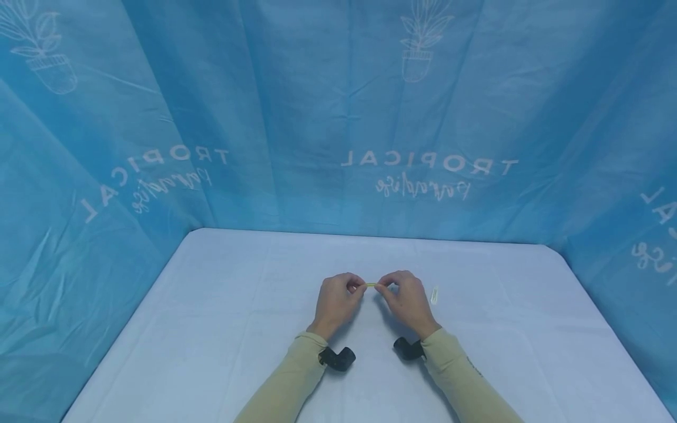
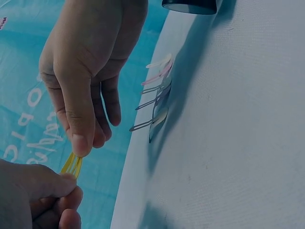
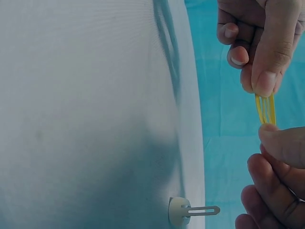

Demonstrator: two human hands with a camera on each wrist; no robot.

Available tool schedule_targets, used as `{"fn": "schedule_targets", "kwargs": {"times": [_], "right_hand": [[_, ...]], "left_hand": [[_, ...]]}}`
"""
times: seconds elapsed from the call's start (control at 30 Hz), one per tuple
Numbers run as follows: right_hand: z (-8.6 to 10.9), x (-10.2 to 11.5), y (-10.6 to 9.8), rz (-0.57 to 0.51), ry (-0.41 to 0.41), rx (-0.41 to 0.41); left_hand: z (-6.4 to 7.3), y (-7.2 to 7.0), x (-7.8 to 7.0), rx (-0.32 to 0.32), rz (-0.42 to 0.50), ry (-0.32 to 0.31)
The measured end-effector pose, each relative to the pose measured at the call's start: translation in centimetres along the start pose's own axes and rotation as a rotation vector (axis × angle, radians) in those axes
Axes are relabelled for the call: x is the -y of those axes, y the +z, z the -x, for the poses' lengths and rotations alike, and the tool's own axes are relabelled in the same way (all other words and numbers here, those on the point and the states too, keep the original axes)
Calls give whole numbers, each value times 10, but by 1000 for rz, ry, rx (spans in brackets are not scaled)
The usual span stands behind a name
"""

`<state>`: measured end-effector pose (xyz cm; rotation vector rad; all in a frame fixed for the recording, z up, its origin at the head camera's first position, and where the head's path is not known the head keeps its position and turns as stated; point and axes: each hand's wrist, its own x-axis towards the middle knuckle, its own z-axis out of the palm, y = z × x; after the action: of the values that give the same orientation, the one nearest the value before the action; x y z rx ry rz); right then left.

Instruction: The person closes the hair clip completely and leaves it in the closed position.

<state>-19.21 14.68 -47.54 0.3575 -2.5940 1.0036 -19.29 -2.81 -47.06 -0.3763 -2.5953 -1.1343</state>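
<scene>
A small yellow hair clip [image 2: 72,165] is stretched between the two hands, above the table. My left hand [image 1: 340,301] pinches one end of it between thumb and fingers. The other end is pinched by my right hand [image 1: 406,298], so only the clip's slotted middle shows in the right wrist view. To the right of the right hand lie pale hair clips [image 1: 434,295] on the cloth. The left wrist view shows several of these, with white, pink and dark parts, in a row with their prongs raised.
A white cloth covers the table [image 1: 211,329]. Blue printed curtains [image 1: 296,117] hang behind it and along both sides. Black wrist cameras, one on the left sleeve [image 1: 338,358] and one on the right [image 1: 408,349], stick out inward over the table.
</scene>
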Motion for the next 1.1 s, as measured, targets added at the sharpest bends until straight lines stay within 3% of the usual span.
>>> {"fn": "schedule_targets", "kwargs": {"times": [0.53, 1.1], "right_hand": [[-4, 3, 0, -35, -7, -61], [-12, 16, 3, -118, 23, -83]], "left_hand": [[-2, -3, 0, 31, 39, -34], [-5, -13, 0, 86, 45, -24]]}}
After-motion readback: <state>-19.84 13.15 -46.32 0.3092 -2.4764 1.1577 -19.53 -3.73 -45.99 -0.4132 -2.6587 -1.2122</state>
